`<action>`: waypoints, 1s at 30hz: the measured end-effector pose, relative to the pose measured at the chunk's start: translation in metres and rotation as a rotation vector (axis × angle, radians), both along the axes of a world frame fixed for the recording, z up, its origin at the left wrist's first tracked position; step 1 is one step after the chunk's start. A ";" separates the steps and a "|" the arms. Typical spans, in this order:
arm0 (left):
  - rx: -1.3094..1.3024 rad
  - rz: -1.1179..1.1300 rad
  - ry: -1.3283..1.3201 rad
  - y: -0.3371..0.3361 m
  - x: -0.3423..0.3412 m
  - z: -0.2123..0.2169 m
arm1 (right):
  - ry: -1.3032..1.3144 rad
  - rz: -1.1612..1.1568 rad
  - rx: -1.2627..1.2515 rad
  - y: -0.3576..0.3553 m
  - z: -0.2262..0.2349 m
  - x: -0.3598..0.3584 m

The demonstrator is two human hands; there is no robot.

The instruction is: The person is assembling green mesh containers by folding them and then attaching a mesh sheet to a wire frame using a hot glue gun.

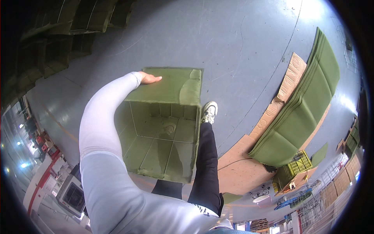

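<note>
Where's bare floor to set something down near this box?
Widest: grey floor beyond the green box, between green panelled pieces at upper left and stacked green panels at right. A smaller strip lies between the white shoe and the cardboard. Crowded: lower right, around the yellow crate.

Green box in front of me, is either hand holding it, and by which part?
The left hand touches the green box at its upper side's far left corner; whether it grips cannot be told. The right hand is out of view.

A yellow crate (pixel 299 163) sits near flat brown cardboard (pixel 237 168).
</note>
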State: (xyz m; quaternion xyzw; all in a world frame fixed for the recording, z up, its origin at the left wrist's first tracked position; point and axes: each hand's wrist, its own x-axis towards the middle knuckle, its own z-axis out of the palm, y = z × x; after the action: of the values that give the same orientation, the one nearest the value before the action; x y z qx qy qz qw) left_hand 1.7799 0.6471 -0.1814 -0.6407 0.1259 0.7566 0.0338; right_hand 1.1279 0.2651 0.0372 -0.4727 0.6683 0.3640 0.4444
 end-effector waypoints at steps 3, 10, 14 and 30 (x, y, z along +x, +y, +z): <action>0.230 0.227 -0.179 -0.020 -0.014 0.002 | 0.033 0.004 0.017 -0.021 0.002 0.015; -0.055 0.600 -0.494 -0.069 -0.026 -0.054 | 0.084 -0.007 0.037 -0.042 0.010 0.027; -0.040 0.543 -0.760 -0.066 -0.025 -0.070 | 0.088 -0.021 0.037 -0.041 0.019 0.027; -1.051 1.434 -1.099 0.100 0.138 0.336 | -0.083 0.333 0.163 -0.010 0.082 -0.168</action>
State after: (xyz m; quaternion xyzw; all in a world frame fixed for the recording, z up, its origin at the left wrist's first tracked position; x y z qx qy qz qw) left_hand 1.9177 0.7475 0.1549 -0.7551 -0.0032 0.0535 -0.6534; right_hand 0.9596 0.2553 0.1194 -0.5538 0.5304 0.4654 0.4420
